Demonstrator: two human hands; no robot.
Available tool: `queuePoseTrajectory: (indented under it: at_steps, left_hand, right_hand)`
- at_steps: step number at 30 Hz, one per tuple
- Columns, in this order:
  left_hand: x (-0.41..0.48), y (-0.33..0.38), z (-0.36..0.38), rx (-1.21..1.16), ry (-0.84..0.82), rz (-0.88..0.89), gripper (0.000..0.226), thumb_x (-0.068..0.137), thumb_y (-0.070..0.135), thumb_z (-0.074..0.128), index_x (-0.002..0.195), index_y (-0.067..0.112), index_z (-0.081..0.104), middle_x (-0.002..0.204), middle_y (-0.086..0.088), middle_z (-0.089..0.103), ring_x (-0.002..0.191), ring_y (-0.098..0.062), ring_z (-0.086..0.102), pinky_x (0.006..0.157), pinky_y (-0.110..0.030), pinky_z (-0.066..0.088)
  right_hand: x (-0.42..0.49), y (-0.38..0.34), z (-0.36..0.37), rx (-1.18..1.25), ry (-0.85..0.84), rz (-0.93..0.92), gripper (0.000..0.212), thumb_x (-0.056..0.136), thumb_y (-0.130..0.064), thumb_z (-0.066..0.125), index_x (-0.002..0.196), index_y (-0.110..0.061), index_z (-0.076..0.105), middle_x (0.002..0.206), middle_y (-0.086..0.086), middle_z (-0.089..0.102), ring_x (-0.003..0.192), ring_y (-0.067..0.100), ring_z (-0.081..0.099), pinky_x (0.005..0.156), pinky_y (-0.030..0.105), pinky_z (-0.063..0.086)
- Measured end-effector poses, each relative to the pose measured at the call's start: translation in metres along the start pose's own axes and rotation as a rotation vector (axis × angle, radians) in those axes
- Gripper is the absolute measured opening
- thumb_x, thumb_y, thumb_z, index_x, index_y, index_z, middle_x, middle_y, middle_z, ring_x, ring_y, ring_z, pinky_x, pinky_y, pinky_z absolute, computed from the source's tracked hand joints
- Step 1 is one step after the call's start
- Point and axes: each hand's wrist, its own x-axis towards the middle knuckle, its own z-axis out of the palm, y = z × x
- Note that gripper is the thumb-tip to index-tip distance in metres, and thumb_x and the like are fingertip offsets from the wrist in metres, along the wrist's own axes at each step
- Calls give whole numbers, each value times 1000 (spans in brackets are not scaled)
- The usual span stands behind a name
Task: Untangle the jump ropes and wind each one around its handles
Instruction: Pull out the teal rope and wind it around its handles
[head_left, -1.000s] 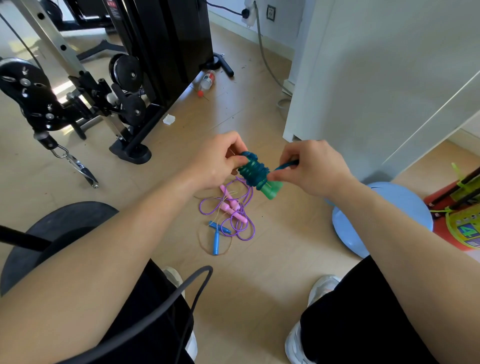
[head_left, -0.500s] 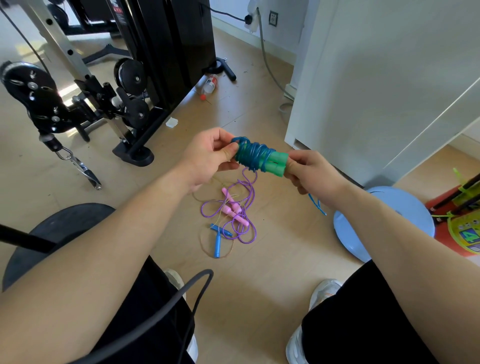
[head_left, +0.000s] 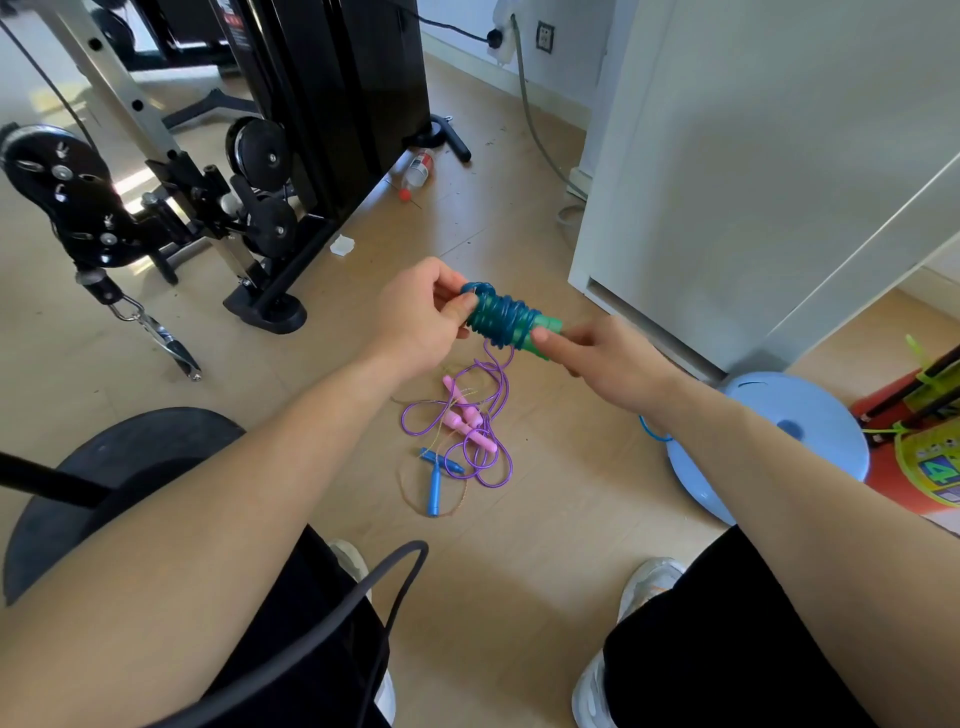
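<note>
A single wide-angle view, worn on the person's head, faces forward and down along both forearms. It sits close: the left hand (head_left: 415, 317), right hand (head_left: 613, 364) and the wound jump rope (head_left: 501, 319) they hold fill mid-frame (straight lines bow outward), with the floor (head_left: 519, 582) beyond.

A black weight machine (head_left: 332, 104) stands at the far left on the pale wooden floor (head_left: 519, 561), with a pulley wheel (head_left: 57, 176) and a metal clip (head_left: 161, 338) on its frame. Near its base lie a plastic bottle (head_left: 418, 169) on its side and a small white scrap (head_left: 342, 245). A white cabinet (head_left: 753, 182) stands to the right, and a light-blue disc (head_left: 810, 431) rests on the floor near its corner. A grey cord (head_left: 535, 119) trails past a wall socket (head_left: 544, 36).
</note>
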Motion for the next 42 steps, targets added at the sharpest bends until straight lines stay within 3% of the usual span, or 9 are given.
queuePoseTrajectory:
  at_steps: [9,13,16,19,22,26,30,35,42]
  left_hand:
    - [-6,2,2,-239,-64,-185,15,85,19,60,100,17,57,84,-6,57,64,-20,58,59,-35,56]
    - [-8,-2,1,105,-188,-11,26,78,54,69,85,28,67,69,12,56,60,-8,52,60,-29,46]
    - [-8,-7,4,371,-201,65,44,62,66,78,70,26,62,83,8,55,68,-6,53,63,-27,44]
    - [-8,-5,1,247,-361,13,45,67,50,85,82,17,59,86,-4,68,64,-14,62,65,-34,54]
    - [-9,-2,0,186,-526,40,40,72,48,81,106,37,64,83,2,74,72,-20,71,80,-45,59]
    - [-8,-4,0,285,-620,58,38,69,62,73,90,31,70,84,1,72,80,-21,68,83,-48,55]
    - [-13,-9,2,123,-745,-12,23,91,37,68,97,16,65,92,-4,73,85,-30,68,87,-50,52]
    - [-22,-7,13,-157,-661,-149,24,101,24,54,102,0,59,92,-21,68,74,-32,63,74,-56,49]
    - [-23,-10,22,-264,-508,-119,24,101,25,54,111,4,56,83,-17,69,69,-30,61,68,-46,48]
  right_hand:
    - [7,5,15,-176,123,-4,47,95,-50,54,60,-20,51,57,-2,41,55,19,38,54,32,31]
    - [7,3,14,-167,109,-65,48,93,-53,55,66,-14,56,52,-5,35,52,17,33,53,32,29]
    - [5,2,17,-185,69,-103,51,92,-57,56,62,-16,51,51,-5,33,53,16,30,52,32,28]
    - [4,2,14,-187,38,-129,48,92,-55,59,57,-23,50,53,-5,35,53,16,31,52,32,29]
    - [4,0,8,-177,12,-151,45,92,-50,61,58,-22,51,54,-4,34,53,16,31,53,32,28]
    - [0,-4,13,-226,-60,-155,35,90,-47,63,63,-25,58,58,-2,40,57,17,34,55,33,30]
    - [-2,-4,18,-219,-35,-171,34,89,-51,63,65,-25,63,54,-4,39,54,14,34,54,31,31]
    - [-1,-2,13,-188,90,-202,49,89,-51,64,47,-32,48,48,-4,36,53,15,31,51,31,28]
    - [-2,0,20,-303,285,-265,29,95,-48,57,76,-29,69,53,-5,46,56,17,43,50,29,27]
